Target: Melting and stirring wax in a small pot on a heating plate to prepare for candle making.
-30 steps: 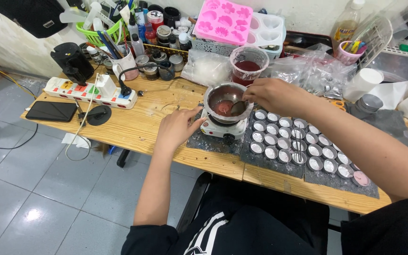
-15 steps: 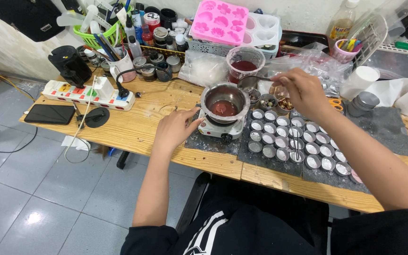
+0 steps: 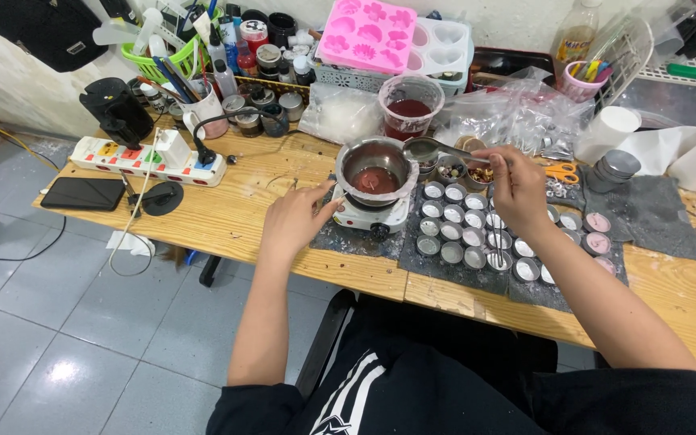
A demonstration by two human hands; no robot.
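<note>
A long wooden workbench (image 3: 227, 211) is seen from above, crowded along its back edge; dark grey mats (image 3: 654, 211) are spread over its right half. A white power strip (image 3: 148, 158) is laid at the left, with a black phone (image 3: 84, 193) lying flat just in front of it; a pink flower-shaped silicone mould (image 3: 368, 34) is propped at the back beside a clear plastic tub (image 3: 410, 105) of dark red liquid. A small white electric hotplate (image 3: 368, 216) is set near the middle, and a round metal pot (image 3: 375, 167) is stood on it; reddish-brown molten wax is seen inside the pot, with thin pale sticks lying in it. Rows of small round tin cups (image 3: 462, 227) are arranged on the mat just right of the hotplate; most are filled with pale wax, and a few at the far right look pink. The right hand (image 3: 517, 187) is raised over the cups and is closed around the handle of a metal spoon (image 3: 424, 148); the spoon's bowl is held level beside the pot's right rim, near the tub; what it carries cannot be told. The left hand (image 3: 293, 221) is rested on the bench just left of the hotplate, loosely curled, with a thin pale stick (image 3: 337, 200) pinched between the fingertips and pointed towards the pot.
</note>
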